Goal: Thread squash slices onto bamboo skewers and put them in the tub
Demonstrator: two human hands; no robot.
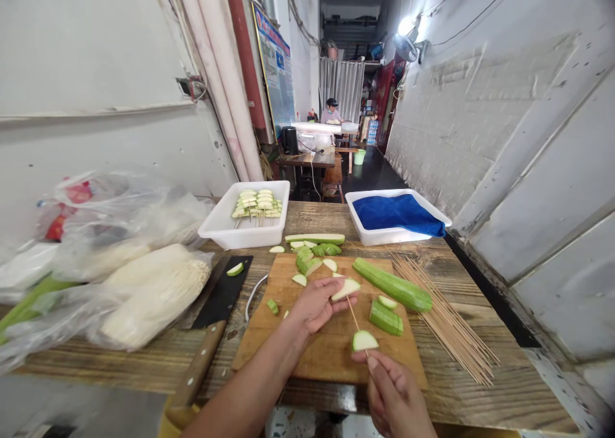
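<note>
Between the fingers of my left hand is a pale half-round zucchini slice, at the tip end of a thin wooden skewer. My right hand pinches the skewer lower down, just below a second zucchini slice threaded on it. Both hands are over the wooden cutting board. On the board lie a long zucchini piece, a cut stack of slices at the right, and more green slices toward the back.
A cleaver lies left of the board, beside bagged vegetables. Behind are a white tub with filled skewers and another tub with blue cloth. Bare skewers lie right. A person sits far back.
</note>
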